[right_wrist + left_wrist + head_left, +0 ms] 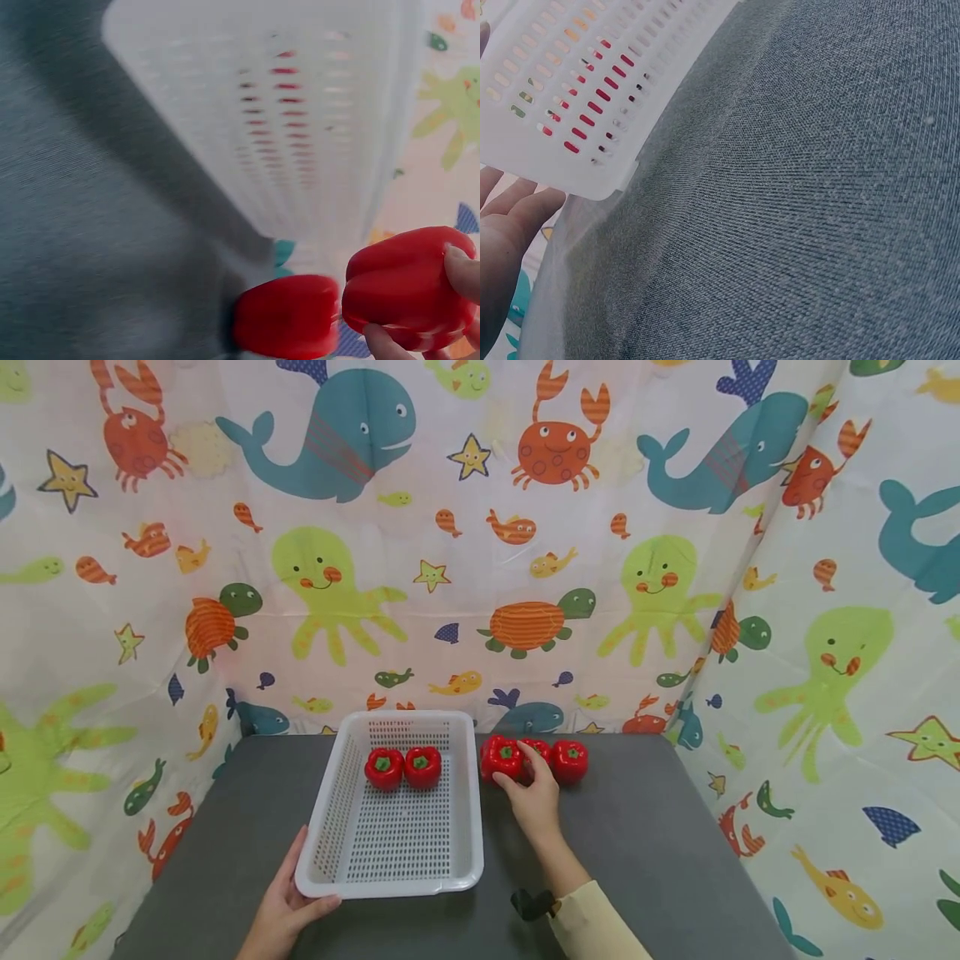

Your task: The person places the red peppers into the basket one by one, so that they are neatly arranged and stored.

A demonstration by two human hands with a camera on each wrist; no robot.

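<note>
Between the thumb and fingers of my right hand (538,802) is a glossy red bell pepper (504,760), just right of the white plastic basket (474,827). The right wrist view shows this held pepper (405,281) close up, beside another red bell pepper (281,319) on the table. My left hand (283,906) grips the basket at its near left corner, thumb by the rim. In the left wrist view, the fingers (536,210) lie against the basket's perforated side (592,169). Two red bell peppers, one of them the left pepper (384,770), sit inside at the far end.
More red bell peppers stand on the dark grey table (630,843) near its back edge, including the rightmost pepper (570,762) and one partly hidden behind my right fingers. A curtain (465,635) printed with sea animals hangs behind the table and along both sides.
</note>
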